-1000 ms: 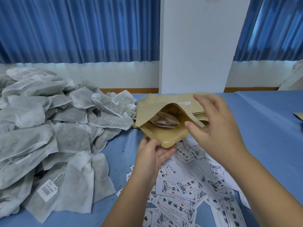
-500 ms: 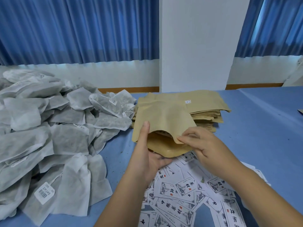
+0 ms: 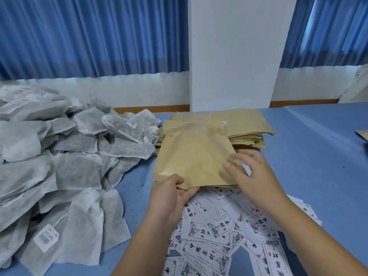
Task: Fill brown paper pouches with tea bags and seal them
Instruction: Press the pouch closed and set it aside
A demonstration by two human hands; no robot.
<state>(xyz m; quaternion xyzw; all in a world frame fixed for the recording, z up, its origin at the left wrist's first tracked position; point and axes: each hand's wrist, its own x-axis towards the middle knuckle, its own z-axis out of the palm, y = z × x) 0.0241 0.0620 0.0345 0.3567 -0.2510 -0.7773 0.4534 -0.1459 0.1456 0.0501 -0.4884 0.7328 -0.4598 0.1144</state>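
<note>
A brown paper pouch point(image 3: 194, 156) lies nearly flat in front of me, its mouth no longer visible. My left hand point(image 3: 171, 198) pinches its near edge, thumb on top and fingers underneath. My right hand point(image 3: 253, 174) lies on the pouch's right side with fingers spread, blurred by motion. Behind the pouch is a stack of empty brown pouches point(image 3: 245, 126). A large heap of white tea bags point(image 3: 59, 160) with strings and barcode tags fills the left of the table.
Several white printed labels point(image 3: 229, 232) lie scattered on the blue table point(image 3: 310, 156) under and near my arms. A white pillar point(image 3: 233, 52) and blue curtains stand behind. Another brown pouch corner point(image 3: 362, 134) shows at the right edge.
The pouch, held open and upright with a tea bag inside, has been closed and laid down flat. My right hand moved from its mouth to pressing on its right side.
</note>
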